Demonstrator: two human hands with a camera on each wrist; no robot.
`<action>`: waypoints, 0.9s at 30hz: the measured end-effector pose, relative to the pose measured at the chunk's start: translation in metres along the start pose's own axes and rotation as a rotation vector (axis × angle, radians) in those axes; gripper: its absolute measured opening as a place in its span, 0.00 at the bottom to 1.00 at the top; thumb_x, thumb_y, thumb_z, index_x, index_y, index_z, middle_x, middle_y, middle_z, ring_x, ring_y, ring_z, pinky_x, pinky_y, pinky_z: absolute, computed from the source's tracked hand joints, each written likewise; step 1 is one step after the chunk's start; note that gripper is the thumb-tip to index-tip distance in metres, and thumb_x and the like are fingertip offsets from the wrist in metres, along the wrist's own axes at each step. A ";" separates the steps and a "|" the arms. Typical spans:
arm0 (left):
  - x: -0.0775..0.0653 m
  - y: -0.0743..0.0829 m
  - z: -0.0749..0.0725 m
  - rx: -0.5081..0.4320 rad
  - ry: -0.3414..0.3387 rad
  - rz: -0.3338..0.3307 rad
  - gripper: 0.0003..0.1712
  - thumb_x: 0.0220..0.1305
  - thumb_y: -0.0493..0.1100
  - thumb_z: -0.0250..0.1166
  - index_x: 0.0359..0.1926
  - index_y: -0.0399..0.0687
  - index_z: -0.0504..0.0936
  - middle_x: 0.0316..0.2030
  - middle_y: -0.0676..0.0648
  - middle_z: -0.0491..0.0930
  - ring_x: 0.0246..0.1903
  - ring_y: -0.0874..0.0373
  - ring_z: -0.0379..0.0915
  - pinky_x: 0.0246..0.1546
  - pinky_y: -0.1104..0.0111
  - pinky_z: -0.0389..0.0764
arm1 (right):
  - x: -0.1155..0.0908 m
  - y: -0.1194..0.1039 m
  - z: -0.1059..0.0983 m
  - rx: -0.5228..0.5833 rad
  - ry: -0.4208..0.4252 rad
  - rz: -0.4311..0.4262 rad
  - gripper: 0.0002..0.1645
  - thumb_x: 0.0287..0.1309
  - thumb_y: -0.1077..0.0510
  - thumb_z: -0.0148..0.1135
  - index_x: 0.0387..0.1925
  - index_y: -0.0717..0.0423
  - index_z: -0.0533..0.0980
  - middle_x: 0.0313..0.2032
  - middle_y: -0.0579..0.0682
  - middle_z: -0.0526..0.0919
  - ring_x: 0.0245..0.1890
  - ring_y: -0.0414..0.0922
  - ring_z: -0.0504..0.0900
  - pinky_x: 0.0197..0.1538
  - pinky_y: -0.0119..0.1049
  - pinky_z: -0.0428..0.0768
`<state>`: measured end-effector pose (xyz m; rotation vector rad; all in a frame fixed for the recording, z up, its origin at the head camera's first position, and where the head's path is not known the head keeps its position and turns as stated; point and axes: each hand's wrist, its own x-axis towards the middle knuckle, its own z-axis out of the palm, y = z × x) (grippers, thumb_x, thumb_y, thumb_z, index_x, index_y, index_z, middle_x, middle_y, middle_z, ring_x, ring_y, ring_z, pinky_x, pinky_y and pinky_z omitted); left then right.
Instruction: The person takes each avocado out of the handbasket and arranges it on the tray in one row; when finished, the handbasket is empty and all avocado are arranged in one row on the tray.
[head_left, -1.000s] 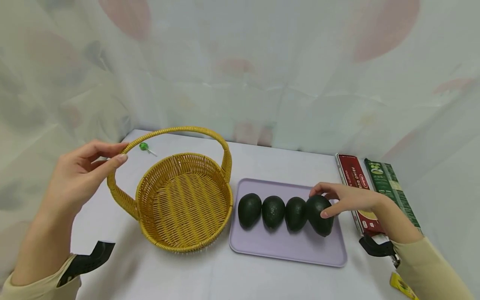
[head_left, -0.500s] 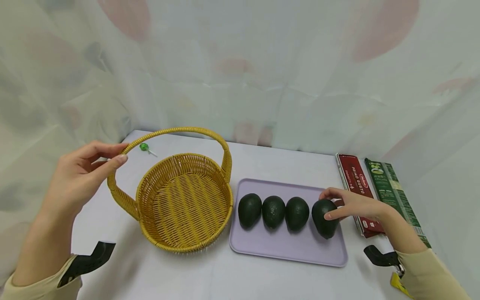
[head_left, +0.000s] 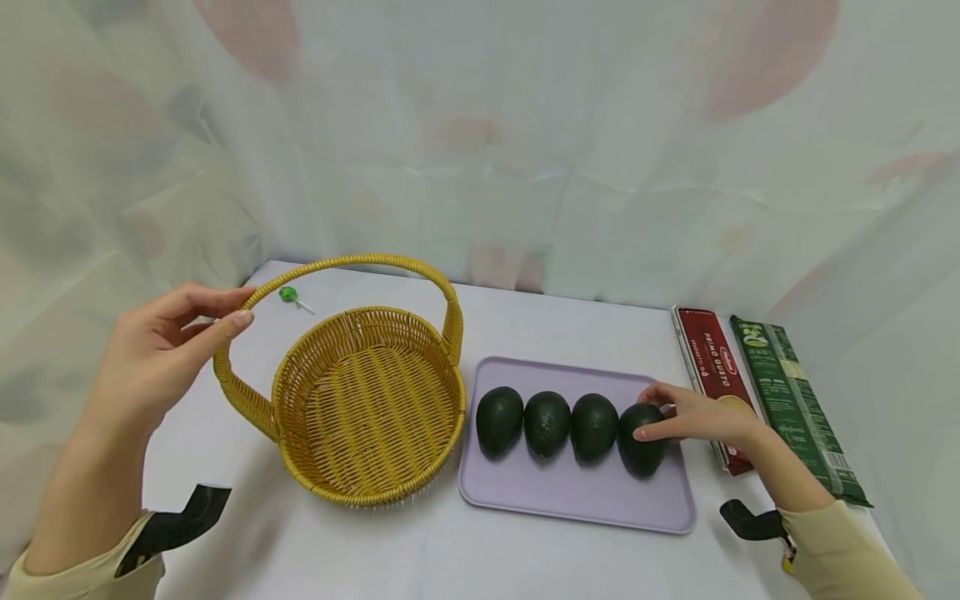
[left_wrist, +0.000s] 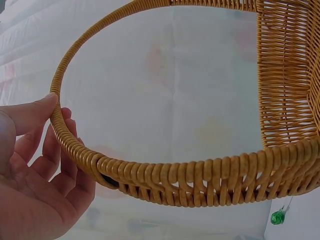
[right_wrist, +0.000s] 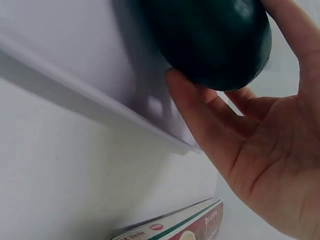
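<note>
In the head view a yellow wicker basket stands left of centre, tilted slightly toward the camera. My left hand pinches its arched handle on the left side, thumb in front; the left wrist view has the fingers behind the handle. To the basket's right, a pale purple tray bears a row of dark green avocados. My right hand holds the rightmost avocado between thumb and fingers, close over the tray. Three other avocados lie side by side left of it. The right wrist view shows fingertips at the avocado's end.
A red spaghetti pack and a green pack lie at the right table edge, beyond the tray. A green lollipop rests behind the basket handle. A patterned curtain hangs at the back.
My right hand moved the rightmost avocado a little right, away from its neighbour, then back left and lower beside it. My left hand and the basket have stayed put.
</note>
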<state>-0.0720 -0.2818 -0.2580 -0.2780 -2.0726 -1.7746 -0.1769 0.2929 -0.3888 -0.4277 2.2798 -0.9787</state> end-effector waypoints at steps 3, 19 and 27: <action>0.000 0.000 0.000 0.009 0.005 -0.004 0.10 0.58 0.22 0.63 0.42 0.28 0.82 0.43 0.50 0.86 0.40 0.61 0.79 0.44 0.82 0.78 | 0.000 -0.001 0.002 -0.015 0.015 0.002 0.30 0.56 0.48 0.70 0.53 0.59 0.69 0.44 0.54 0.75 0.41 0.49 0.76 0.39 0.39 0.82; 0.002 0.001 0.003 0.065 0.003 -0.009 0.11 0.59 0.23 0.64 0.44 0.29 0.82 0.43 0.51 0.85 0.39 0.62 0.81 0.42 0.82 0.78 | -0.019 -0.009 -0.005 -0.252 0.064 -0.023 0.37 0.59 0.41 0.65 0.64 0.53 0.68 0.56 0.56 0.76 0.53 0.53 0.78 0.46 0.45 0.79; -0.006 0.009 0.013 0.286 0.068 0.102 0.16 0.58 0.25 0.66 0.49 0.30 0.81 0.46 0.52 0.83 0.43 0.63 0.78 0.44 0.82 0.76 | -0.023 -0.011 -0.002 -0.286 0.126 -0.047 0.35 0.61 0.39 0.63 0.63 0.52 0.69 0.54 0.54 0.79 0.53 0.52 0.78 0.46 0.47 0.79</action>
